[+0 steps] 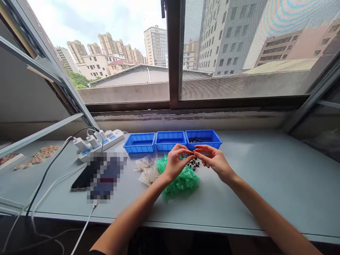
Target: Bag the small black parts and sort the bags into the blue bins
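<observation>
My left hand (175,162) and my right hand (214,160) meet fingertip to fingertip above the table, both pinched on something tiny that I cannot make out. Under them lies a heap of green plastic parts (180,180). A small cluster of dark metal parts (194,163) sits just behind my fingers. Two clear bags of whitish parts (147,170) lie left of the green heap. Three blue bins (170,140) stand in a row behind; the right bin (204,139) holds a few dark parts.
A white power strip (101,142) with chargers and cables stands at the left, next to phones (87,174) lying flat. Small tan pieces (39,156) lie at the far left. A window frame (174,53) rises behind the grey table (265,177).
</observation>
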Tool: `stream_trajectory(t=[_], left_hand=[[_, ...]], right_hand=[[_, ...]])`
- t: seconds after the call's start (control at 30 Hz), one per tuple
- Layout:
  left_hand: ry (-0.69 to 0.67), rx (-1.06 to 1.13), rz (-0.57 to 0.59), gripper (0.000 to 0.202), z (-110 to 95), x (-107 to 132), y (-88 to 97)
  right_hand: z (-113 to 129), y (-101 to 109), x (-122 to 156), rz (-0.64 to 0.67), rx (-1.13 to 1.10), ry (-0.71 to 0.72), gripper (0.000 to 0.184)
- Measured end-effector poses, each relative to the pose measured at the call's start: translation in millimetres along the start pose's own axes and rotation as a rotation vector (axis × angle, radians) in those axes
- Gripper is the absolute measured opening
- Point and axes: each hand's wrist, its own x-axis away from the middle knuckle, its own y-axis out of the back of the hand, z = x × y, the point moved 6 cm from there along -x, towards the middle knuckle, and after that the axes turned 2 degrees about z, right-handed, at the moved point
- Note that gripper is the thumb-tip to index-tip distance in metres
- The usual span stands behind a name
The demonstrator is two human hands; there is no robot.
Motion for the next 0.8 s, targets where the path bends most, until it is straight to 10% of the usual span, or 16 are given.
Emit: stream_trajectory(t=[0.8], left_hand=[[0.068, -0.063, -0.042, 0.021, 7.8, 1.5, -0.9]], right_hand=[[-10.5, -0.5, -1.8, -0.047, 0.008, -0.030, 0.060]])
